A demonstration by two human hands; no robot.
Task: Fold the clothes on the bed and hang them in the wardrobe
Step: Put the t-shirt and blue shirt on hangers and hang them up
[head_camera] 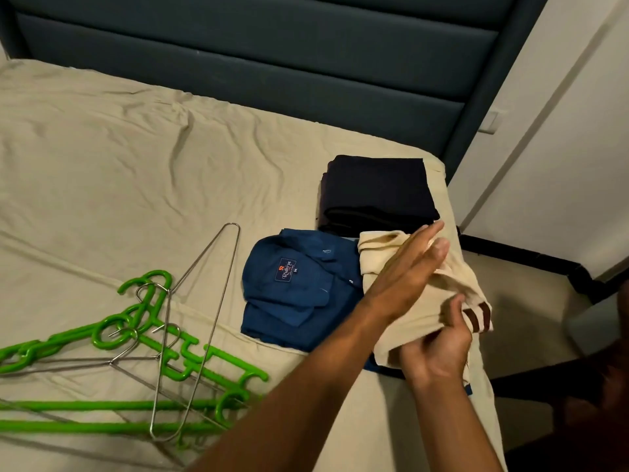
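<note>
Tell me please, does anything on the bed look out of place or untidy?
Mostly the hangers: bright green plastic hangers and thin silver wire hangers lie tangled in a crossed heap at the lower left. The beige bedsheet is wrinkled. The folded blue shirt looks neat.

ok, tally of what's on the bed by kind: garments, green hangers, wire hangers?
Garments: 3: blue shirt, dark folded garment, cream garment in both hands.
Green plastic hangers: overlapping, about 3, exact count unclear.
Metal wire hangers: about 2.
Total: about 8.
</note>
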